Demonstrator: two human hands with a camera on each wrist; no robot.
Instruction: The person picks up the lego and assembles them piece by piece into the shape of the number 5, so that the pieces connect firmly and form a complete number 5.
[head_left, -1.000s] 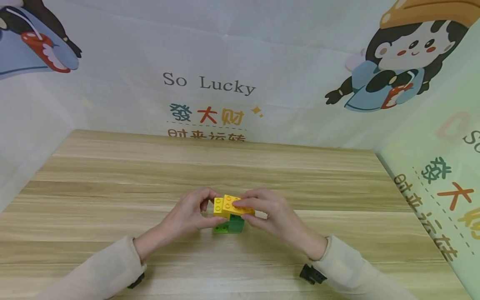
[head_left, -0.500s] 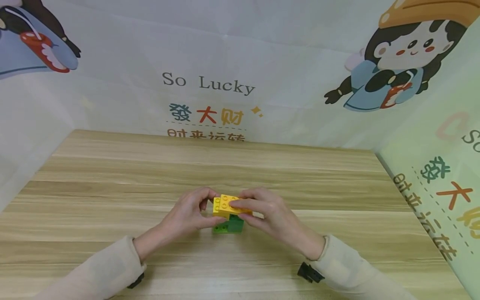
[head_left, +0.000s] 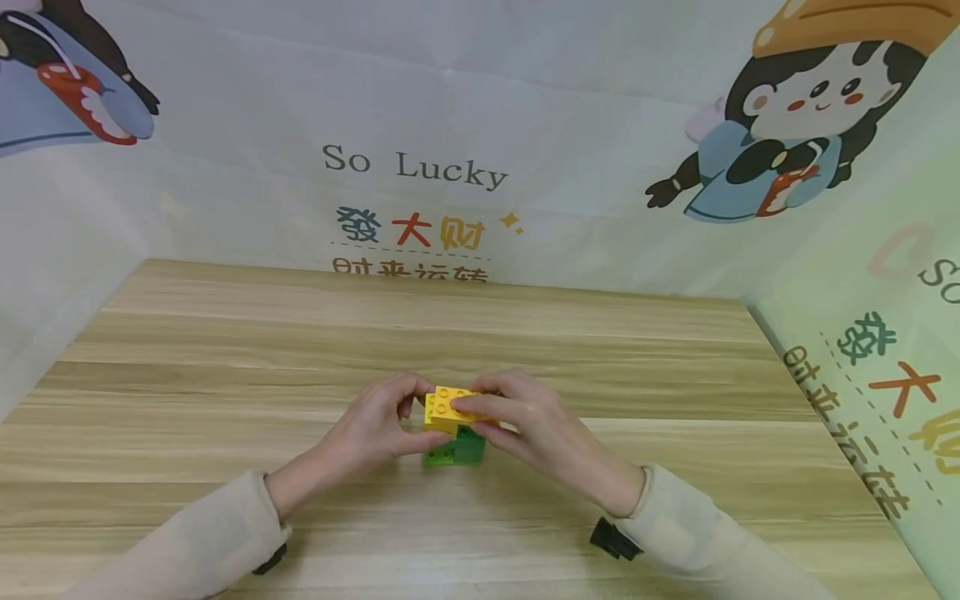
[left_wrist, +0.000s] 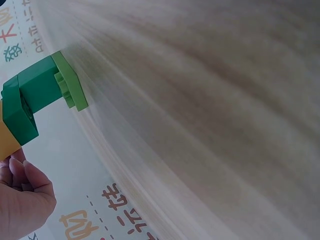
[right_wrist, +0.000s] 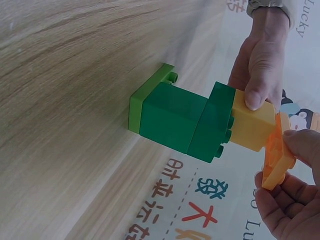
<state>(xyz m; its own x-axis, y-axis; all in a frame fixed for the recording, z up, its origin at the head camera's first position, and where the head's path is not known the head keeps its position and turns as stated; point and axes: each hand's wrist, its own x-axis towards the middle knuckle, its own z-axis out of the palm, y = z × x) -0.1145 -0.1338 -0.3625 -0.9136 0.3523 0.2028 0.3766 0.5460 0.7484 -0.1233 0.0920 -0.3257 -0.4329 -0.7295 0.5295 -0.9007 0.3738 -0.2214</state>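
A small tower of toy building bricks stands on the table. Its foot is a light green plate (right_wrist: 149,102) with some studs bare. Stacked above are a dark green block (right_wrist: 172,117), a second dark green brick (right_wrist: 212,122) and a yellow brick (right_wrist: 254,120). My left hand (head_left: 378,421) holds the yellow brick between thumb and fingers. From the other side, my right hand (head_left: 536,425) pinches an orange-yellow brick (head_left: 444,400) over the top. This brick sits tilted against the yellow one in the right wrist view. Fingers hide part of both upper bricks.
The wood-grain table (head_left: 225,350) extends around the tower. A pale printed sheet (head_left: 420,100) with cartoon figures and lettering forms the back wall. A similar sheet (head_left: 892,292) rises along the right edge. Dark wrist devices show below both sleeves.
My right hand has shifted slightly left, sliding the orange-yellow brick further over the yellow brick beneath. The left hand and the green bricks stay nearly in place.
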